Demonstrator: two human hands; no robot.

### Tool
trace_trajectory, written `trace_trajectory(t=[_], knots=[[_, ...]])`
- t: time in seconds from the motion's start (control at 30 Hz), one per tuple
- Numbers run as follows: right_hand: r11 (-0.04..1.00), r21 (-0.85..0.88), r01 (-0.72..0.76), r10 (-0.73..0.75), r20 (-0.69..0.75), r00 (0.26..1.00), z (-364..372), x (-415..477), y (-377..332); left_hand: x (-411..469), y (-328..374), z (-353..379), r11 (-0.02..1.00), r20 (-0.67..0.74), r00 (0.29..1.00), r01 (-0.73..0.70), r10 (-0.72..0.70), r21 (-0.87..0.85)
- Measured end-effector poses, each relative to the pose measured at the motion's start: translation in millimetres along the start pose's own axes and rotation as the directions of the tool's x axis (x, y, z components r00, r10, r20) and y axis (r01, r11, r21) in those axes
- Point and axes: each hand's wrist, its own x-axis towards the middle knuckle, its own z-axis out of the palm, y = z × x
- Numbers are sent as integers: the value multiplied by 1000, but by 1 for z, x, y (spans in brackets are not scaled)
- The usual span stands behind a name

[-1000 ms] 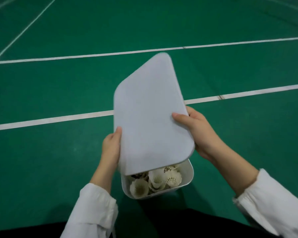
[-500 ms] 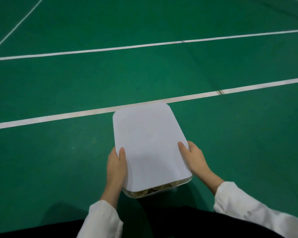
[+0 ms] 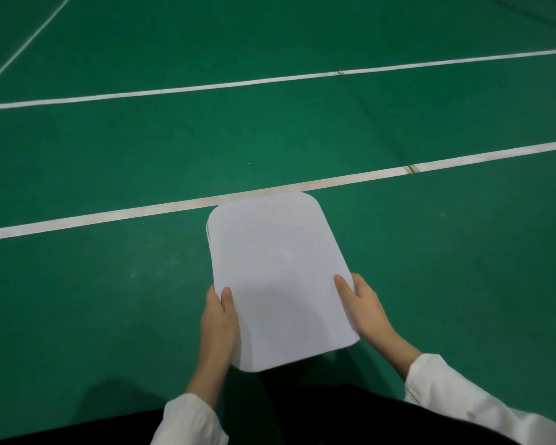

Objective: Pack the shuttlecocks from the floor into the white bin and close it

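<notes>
Green court floor (image 3: 109, 300): left hand (image 3: 219, 319) and right hand (image 3: 363, 306) clasp the flat white lid (image 3: 276, 268) (bin hidden); best to press corners down evenly.

bin hidden under lid (image 3: 276, 277), sleeves (image 3: 463, 403) cropped

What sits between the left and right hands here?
The white lid, gripped at its side edges by left hand and right hand, in the head view.

One white lid (image 3: 276, 268), two hands (left hand (image 3: 219, 319), right hand (image 3: 365, 305)), two sleeves (image 3: 190, 419), three court lines (image 3: 109, 216)
</notes>
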Motion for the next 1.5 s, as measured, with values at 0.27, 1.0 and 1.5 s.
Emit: trace_trajectory(t=[0.27,1.0,1.5], knots=[[999,-38,14,-12,40,999,6,7,0,-7,-12,1,997,-7,999,50,-50,-55],[988,150,-31,15,104,994,34,162,-77,161,39,8,968,38,993,116,-111,-224],[635,-729,255,-271,98,958,33,136,-117,183,62,-37,841,186,977,-15,-102,540]])
